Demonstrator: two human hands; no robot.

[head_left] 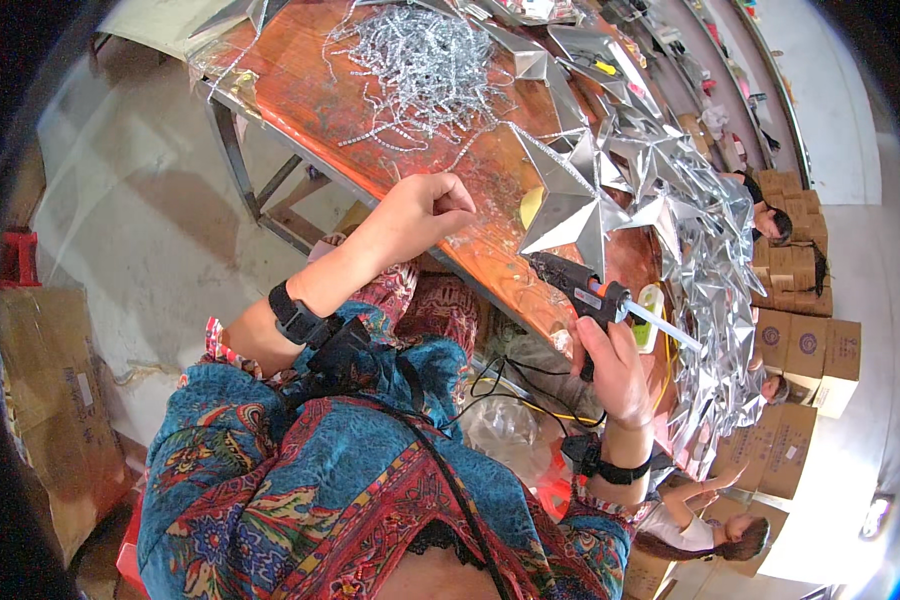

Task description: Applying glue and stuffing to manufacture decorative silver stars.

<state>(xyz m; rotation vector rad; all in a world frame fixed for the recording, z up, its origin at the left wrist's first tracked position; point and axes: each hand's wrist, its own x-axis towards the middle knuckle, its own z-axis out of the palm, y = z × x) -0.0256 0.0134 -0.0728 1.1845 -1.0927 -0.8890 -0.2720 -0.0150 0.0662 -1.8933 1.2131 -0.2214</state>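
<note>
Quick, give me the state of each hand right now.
Left hand: closed in a loose fist on the table; whether it holds anything cannot be told.
Right hand: closed around the glue gun.

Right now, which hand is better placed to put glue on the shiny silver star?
Probably the right hand: it grips the glue gun, whose nozzle points at the silver star on the orange table. The left hand is curled beside the star, without a tool.

Right hand (610,370) hides glue gun (580,288) grip. Gun nozzle behind silver star (567,205), contact can't tell. Left hand (425,208) fingers curled under, contents unseen. Counter (300,85) far end cut by top edge. Shelf items too small.
</note>
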